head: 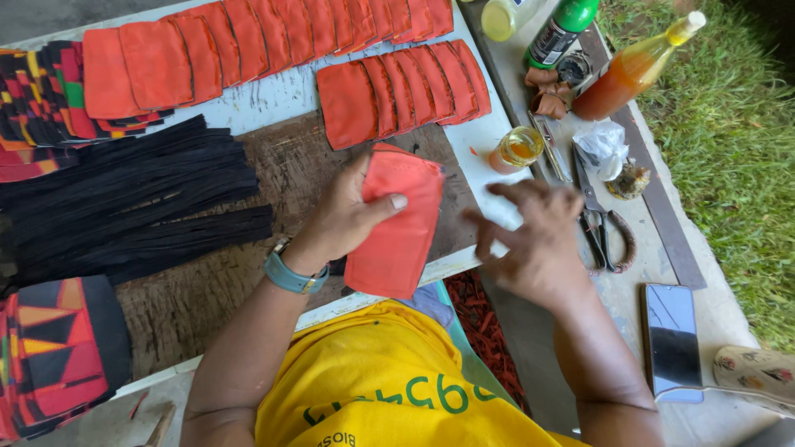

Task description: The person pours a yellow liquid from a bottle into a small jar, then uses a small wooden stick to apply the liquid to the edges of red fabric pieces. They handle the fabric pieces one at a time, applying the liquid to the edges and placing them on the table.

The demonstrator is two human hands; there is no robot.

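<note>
The red pouch (396, 223) sits upright in the left hand (348, 217), thumb across its front, over the near edge of the surface (281, 161). The right hand (530, 240) hovers just right of it, fingers spread wide and holding nothing. Beyond lie rows of red pieces (406, 91); black strips (132, 199) lie left; a small jar (517, 149) and scissors (598, 228) lie right.

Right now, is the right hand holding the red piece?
No, the left hand holds the red piece; the right hand hovers beside it, fingers spread.
</note>
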